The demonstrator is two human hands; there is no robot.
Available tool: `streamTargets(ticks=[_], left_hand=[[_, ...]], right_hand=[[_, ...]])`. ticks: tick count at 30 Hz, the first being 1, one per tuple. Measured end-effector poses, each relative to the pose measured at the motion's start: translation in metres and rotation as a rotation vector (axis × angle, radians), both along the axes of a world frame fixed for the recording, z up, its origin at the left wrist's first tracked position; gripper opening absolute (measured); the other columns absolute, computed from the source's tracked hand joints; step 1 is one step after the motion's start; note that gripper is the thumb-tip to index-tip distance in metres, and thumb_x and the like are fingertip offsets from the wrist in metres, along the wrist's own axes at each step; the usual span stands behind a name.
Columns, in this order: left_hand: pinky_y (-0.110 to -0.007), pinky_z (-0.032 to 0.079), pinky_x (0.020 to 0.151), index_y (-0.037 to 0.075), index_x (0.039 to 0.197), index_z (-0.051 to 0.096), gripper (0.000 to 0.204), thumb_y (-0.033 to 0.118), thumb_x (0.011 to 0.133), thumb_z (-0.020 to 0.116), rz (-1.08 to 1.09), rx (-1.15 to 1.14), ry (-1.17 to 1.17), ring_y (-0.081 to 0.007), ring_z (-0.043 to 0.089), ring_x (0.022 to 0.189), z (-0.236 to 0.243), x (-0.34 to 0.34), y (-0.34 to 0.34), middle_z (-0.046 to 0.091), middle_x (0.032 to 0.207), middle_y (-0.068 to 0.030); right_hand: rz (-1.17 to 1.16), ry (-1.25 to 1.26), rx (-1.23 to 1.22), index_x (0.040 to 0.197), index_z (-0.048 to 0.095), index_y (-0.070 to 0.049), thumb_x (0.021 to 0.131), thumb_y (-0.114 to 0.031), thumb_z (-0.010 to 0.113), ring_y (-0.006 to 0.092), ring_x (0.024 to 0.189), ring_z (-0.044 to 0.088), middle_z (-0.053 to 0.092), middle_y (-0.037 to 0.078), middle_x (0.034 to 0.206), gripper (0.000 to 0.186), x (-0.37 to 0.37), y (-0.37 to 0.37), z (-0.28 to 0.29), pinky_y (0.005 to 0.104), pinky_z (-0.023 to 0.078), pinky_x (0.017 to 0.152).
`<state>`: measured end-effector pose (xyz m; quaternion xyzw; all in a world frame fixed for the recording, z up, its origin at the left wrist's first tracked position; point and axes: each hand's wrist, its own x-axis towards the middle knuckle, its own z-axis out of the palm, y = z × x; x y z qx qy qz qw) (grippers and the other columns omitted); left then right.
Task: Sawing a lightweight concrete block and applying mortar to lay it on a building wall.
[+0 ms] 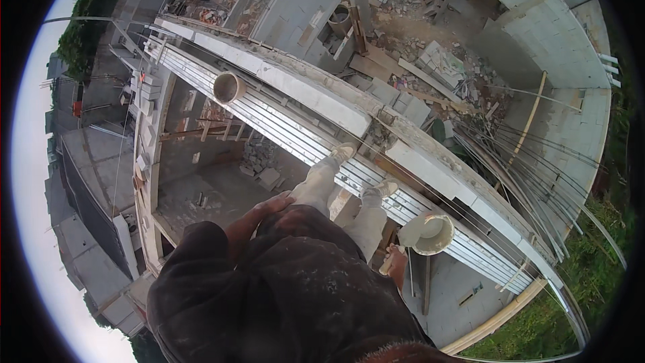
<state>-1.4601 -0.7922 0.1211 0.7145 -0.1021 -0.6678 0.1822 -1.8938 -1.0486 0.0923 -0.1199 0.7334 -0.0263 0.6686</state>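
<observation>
My right hand [398,263] is closed round the pale wooden handle of a trowel [411,232]. Its mortar-smeared blade appears to reach up to the rim of a bucket [442,243], which has grey mortar inside. My left hand [278,202] lies flat against my left thigh and holds nothing. Both my feet, in dusty light shoes, stand on a narrow slatted metal walkway [295,144]. Beside it runs a wall topped with white blocks [316,104], with a gap between blocks just ahead of my feet.
A second bucket [229,87] stands farther left on the walkway. A taut string runs along the wall. Below on the near side lies a concrete floor [201,195], a drop away. Beyond the wall are rubble [440,67], planks and a bundle of long rods [510,175].
</observation>
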Motion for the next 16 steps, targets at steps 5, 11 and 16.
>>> streamTargets(ticks=[5, 11, 16], left_hand=[[-0.038, 0.044, 0.101, -0.002, 0.146, 0.037, 0.059, 0.025, 0.097, 0.054, -0.094, -0.134, -0.318, -0.0249, 0.056, 0.119, 0.004, 0.008, 0.016, 0.058, 0.13, -0.0205], [-0.034, 0.051, 0.089, -0.002, 0.149, 0.033, 0.065, 0.02, 0.093, 0.059, 0.623, 0.073, -0.039, -0.0221, 0.062, 0.106, 0.016, -0.017, 0.044, 0.063, 0.121, -0.017], [-0.041, 0.049, 0.094, 0.014, 0.155, 0.027, 0.072, 0.024, 0.094, 0.065, 0.508, -0.232, -0.025, -0.021, 0.061, 0.108, 0.033, -0.153, 0.12, 0.062, 0.123, -0.0181]], right_hand=[[0.303, -0.016, -0.064, 0.099, 0.059, -0.005, 0.085, -0.009, 0.07, 0.0138, 0.048, 0.054, 0.063, 0.006, 0.074, 0.018, 0.058, -0.025, 0.029, 0.0281, 0.044, 0.042], [0.645, -0.192, -0.258, 0.099, 0.058, -0.005, 0.087, -0.012, 0.072, 0.0122, 0.048, 0.051, 0.058, 0.003, 0.067, 0.02, 0.089, -0.042, 0.036, 0.0268, 0.041, 0.043], [1.119, -0.211, -0.389, 0.1, 0.061, 0.0, 0.082, -0.017, 0.076, 0.0128, 0.055, 0.056, 0.06, 0.007, 0.07, 0.029, 0.106, -0.081, 0.024, 0.0306, 0.044, 0.048]])
